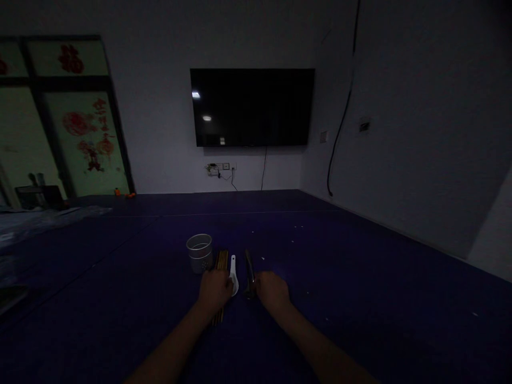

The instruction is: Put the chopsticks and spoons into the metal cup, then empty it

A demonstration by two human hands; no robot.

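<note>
My left hand (215, 289) is closed, with its thumb side at the bowl of a white soup spoon (233, 269), and it seems to pinch the spoon's edge. Under that hand lies a bundle of wooden chopsticks (222, 260), poking out above and below it. A grey metal cup (200, 257) stands upright just beyond, to the left. My right hand (272, 290) is closed too, its fingertips on the right side of a dark, shiny metal utensil (249, 269) that looks like a spoon. Dim light hides the fingertips' exact hold.
The dark blue surface (360, 298) runs to the wall and carries small white scraps (263, 258). Clear plastic sheeting (52, 218) and a dark box (40, 197) lie at the left. A television (253, 106) hangs on the far wall above sockets and cables.
</note>
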